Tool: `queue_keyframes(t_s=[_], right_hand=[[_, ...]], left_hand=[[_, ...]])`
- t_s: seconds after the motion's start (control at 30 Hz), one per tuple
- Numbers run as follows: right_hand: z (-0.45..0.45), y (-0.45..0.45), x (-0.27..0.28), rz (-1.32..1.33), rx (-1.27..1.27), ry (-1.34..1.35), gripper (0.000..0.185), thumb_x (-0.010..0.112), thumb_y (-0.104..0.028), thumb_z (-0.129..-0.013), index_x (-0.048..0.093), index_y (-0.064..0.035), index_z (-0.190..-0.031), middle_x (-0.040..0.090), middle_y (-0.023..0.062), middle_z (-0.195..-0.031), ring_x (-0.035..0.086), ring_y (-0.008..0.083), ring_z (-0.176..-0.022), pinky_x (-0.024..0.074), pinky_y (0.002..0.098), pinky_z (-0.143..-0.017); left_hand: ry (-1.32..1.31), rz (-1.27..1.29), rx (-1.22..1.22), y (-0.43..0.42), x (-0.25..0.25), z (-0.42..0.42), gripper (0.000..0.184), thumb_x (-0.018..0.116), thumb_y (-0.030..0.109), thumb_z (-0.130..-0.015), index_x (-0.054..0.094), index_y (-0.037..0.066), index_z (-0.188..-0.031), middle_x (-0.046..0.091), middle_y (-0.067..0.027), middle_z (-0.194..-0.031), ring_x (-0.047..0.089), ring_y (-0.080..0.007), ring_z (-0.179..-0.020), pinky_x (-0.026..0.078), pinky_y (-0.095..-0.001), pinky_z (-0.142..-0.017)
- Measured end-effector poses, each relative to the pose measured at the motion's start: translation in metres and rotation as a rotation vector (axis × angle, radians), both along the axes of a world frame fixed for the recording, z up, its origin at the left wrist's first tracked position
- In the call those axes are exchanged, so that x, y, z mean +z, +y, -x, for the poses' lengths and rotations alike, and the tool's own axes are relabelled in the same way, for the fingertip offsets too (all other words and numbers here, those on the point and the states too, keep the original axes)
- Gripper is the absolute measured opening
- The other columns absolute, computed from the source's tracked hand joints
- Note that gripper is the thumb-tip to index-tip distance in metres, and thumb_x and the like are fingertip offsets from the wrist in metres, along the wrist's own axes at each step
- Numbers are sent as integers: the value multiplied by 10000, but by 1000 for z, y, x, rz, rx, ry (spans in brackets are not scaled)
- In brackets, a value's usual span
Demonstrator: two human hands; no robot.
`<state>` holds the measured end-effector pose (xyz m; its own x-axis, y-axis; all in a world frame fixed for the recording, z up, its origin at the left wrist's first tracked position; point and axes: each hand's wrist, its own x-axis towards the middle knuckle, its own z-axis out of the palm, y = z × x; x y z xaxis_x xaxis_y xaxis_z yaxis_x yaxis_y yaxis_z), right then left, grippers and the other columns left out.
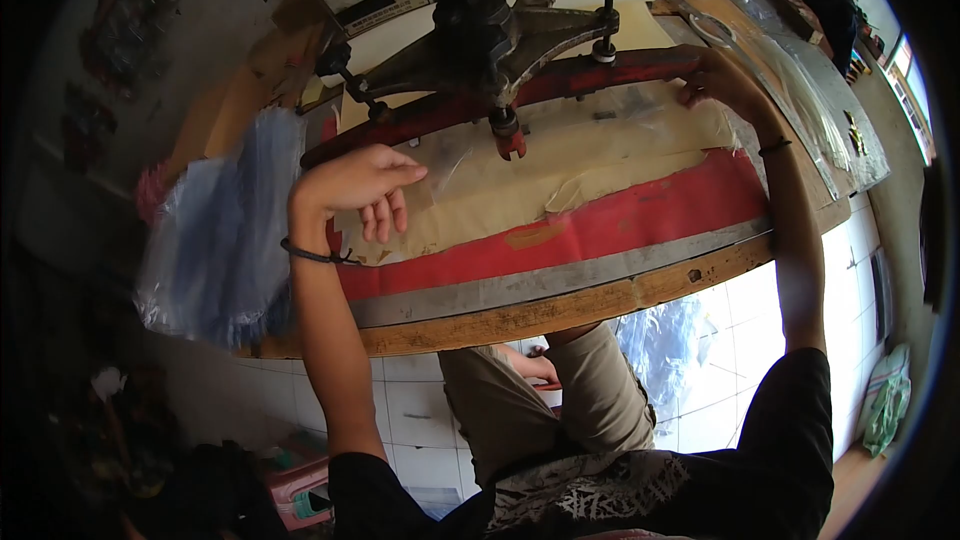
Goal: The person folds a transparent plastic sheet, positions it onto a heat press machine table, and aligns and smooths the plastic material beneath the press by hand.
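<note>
A long dark red bar [430, 112] hangs beneath a black metal press head [480, 40] and spans the bench. Under it lie a brown paper sheet [480, 185] with clear plastic film on it and a red sheet [640, 215]. My left hand [370, 188] is over the left end of the paper, fingers loosely curled and apart, with nothing in them. At the right end of the bar is my right hand [725, 85]; its fingers are partly hidden, and whether they grip the bar is unclear.
A stack of clear plastic bags [225, 230] hangs over the bench's left side. The wooden front edge [560, 315] runs before my legs. A control box [375, 5] stands behind the press. Plastic strips [800, 90] lie at the right.
</note>
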<state>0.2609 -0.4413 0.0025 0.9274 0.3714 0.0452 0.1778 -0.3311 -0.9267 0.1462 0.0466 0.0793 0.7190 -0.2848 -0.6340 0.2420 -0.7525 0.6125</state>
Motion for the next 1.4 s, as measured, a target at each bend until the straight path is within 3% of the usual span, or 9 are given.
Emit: queue_keyframes(t_s=[0.17, 0.27, 0.4, 0.53, 0.67, 0.83, 1.0, 1.23, 1.4], right_hand=[[-11, -3, -8, 59, -84, -4, 381, 487, -46, -940, 532, -16, -1318, 670, 83, -986, 669, 122, -695, 577, 262, -625], [-9, 4, 1, 146, -181, 15, 345, 532, -155, -962, 578, -45, -1286, 681, 61, -985, 664, 107, -682, 564, 254, -593], [-48, -1, 17, 389, -9, -128, 360, 592, -291, -963, 624, -72, -1246, 705, 33, -1002, 681, 108, -746, 562, 260, -571], [-76, 15, 43, 121, -11, 159, 437, 594, -306, -961, 576, 16, -1257, 673, 102, -1124, 694, 170, -877, 581, 298, -683], [-109, 28, 23, 43, 75, 161, 501, 590, -268, -975, 492, 52, -1347, 629, 114, -1221, 685, 190, -959, 584, 301, -712], [-116, 56, 6, -72, 102, 139, 675, 628, -317, -953, 356, 44, -1454, 568, 120, -1332, 705, 172, -891, 575, 267, -685], [-124, 72, -6, 177, 73, -3, 593, 678, -385, -914, 531, -34, -1368, 670, 10, -978, 566, 62, -669, 457, 210, -571], [-116, 73, -5, 183, 142, -48, 305, 753, -316, -868, 689, -171, -1129, 566, -105, -710, 468, 4, -583, 374, 210, -521], [-117, 73, -1, 223, 144, -36, 408, 713, -309, -873, 658, -138, -1239, 680, -23, -1052, 596, 63, -780, 484, 221, -665]], left_hand=[[-155, 370, -219, 69, 25, 14, 236, 574, 223, -982, 614, -7, -1021, 556, -13, -576, 450, -57, -363, 336, -211, -348], [-458, 952, -48, 100, 11, 7, 176, 621, 204, -957, 599, 37, -904, 487, 37, -573, 369, -27, -377, 274, -213, -353], [-838, 364, 602, 55, 27, -40, 203, 645, 241, -944, 603, 45, -907, 516, 30, -629, 454, -44, -454, 339, -217, -396], [-632, 331, 284, 59, 26, -104, 318, 644, 301, -927, 660, -8, -1004, 607, -9, -716, 589, -88, -557, 462, -237, -471], [-312, -371, 98, 10, 31, -137, 332, 638, 324, -905, 660, 1, -980, 629, -9, -808, 595, -92, -651, 506, -258, -556], [-209, -24, 68, 9, 10, -160, 248, 646, 277, -906, 612, 44, -982, 606, 15, -844, 554, -56, -691, 504, -236, -579], [-322, 293, 15, 11, -28, -174, 338, 687, 211, -879, 601, 13, -1138, 639, -54, -1112, 603, -164, -889, 500, -303, -751], [-444, 504, -17, 9, -35, -155, 215, 624, 102, -899, 661, 5, -1087, 668, -40, -1045, 603, -104, -876, 510, -288, -775], [-508, 462, -18, 15, -47, -166, 223, 640, 120, -876, 659, 0, -1063, 671, -47, -1013, 606, -116, -858, 507, -298, -767]])
